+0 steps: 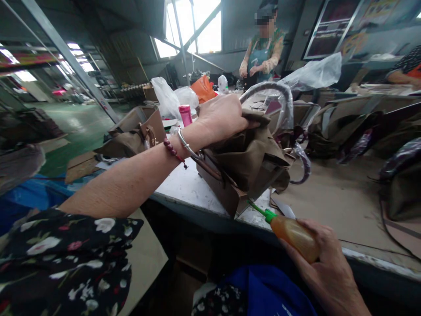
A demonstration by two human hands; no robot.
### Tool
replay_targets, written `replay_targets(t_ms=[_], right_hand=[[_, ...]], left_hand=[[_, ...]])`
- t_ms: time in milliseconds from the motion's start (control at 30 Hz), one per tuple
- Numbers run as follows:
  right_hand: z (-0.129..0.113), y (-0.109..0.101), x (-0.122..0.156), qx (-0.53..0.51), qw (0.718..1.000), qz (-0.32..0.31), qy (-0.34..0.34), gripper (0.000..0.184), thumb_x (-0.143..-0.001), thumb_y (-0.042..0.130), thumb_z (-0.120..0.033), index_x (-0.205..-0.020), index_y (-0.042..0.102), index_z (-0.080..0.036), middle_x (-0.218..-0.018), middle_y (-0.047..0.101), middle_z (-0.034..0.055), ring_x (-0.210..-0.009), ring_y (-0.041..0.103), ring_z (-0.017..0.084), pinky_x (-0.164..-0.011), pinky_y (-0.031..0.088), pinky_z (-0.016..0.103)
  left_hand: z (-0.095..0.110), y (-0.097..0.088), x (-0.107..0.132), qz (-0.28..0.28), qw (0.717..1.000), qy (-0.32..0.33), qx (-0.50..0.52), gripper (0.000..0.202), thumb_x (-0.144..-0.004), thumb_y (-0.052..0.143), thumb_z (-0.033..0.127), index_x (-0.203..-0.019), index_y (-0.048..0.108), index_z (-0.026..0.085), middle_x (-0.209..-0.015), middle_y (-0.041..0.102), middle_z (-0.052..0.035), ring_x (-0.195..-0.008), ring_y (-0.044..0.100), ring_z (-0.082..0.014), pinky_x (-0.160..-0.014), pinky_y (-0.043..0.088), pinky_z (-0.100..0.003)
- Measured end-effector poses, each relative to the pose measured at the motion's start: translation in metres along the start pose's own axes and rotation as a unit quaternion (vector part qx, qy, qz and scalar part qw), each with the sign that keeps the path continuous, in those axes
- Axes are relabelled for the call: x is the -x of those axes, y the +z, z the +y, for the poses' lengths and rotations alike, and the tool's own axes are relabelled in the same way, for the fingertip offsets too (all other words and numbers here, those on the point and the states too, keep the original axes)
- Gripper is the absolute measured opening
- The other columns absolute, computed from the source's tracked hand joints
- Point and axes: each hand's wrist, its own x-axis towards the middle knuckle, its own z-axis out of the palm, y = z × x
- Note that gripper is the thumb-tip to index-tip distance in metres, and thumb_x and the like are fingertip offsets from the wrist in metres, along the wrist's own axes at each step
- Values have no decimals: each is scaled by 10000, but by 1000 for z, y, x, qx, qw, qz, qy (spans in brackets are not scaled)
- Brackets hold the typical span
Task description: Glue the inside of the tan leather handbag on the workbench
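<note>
My left hand [221, 117] is closed on the top of a brown handbag [245, 169] that stands on the worktable [184, 184]. Its handle, wrapped in clear plastic [283, 94], arches just right of my fingers. My right hand [324, 263] grips a small squeeze bottle of amber liquid [294, 233] with a green nozzle. The nozzle tip points at the bag's lower front corner, at the table's near edge.
More brown bags [138, 131] and plastic-wrapped bags [401, 175] lie left and right on the table. A pink bottle [186, 114], white and orange plastic sacks [184, 98] sit behind. A person in an apron [263, 52] stands at the far end. Cardboard [80, 166] lies at left.
</note>
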Motion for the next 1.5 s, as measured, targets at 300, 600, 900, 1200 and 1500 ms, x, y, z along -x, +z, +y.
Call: replay_targets(t_ms=[300,600,900,1200,1500], right_hand=[[10,7,-7,42,999,12,-32,419,-861,536,-389,-1144,445,-94,-998,504,175,-901,523,301,-759,486,462],[6,9,-4,24,1000,-11,-12,364,-877,501,-428,-1089,447,-137,-923,505,119,-818,536,250,-709,504,397],[4,19,9,5,999,-50,-10,360,-891,463,-449,-1089,447,-148,-956,510,120,-855,552,240,-733,511,380],[10,21,10,30,999,-27,-8,373,-900,435,-467,-1108,434,-159,-961,513,116,-870,555,243,-761,514,395],[8,24,6,34,998,-45,-10,353,-902,422,-454,-1113,433,-171,-978,513,113,-877,570,237,-754,521,366]], left_hand=[[-1,4,5,-17,1000,-22,-6,568,-734,551,588,-1093,596,150,-906,607,-98,-1026,536,-271,-832,406,-292],[-8,6,12,-6,1000,-17,10,515,-716,580,569,-986,644,135,-860,605,-110,-963,551,-267,-807,419,-322],[-18,10,26,43,999,0,9,548,-719,567,637,-775,678,104,-683,577,-110,-772,589,-256,-701,446,-351],[-33,13,37,34,999,-3,2,513,-744,529,626,-758,703,144,-637,598,-100,-653,582,-229,-567,375,-315],[-40,15,48,27,1000,-8,-3,582,-756,457,684,-736,713,162,-652,624,-87,-590,549,-194,-521,329,-290]])
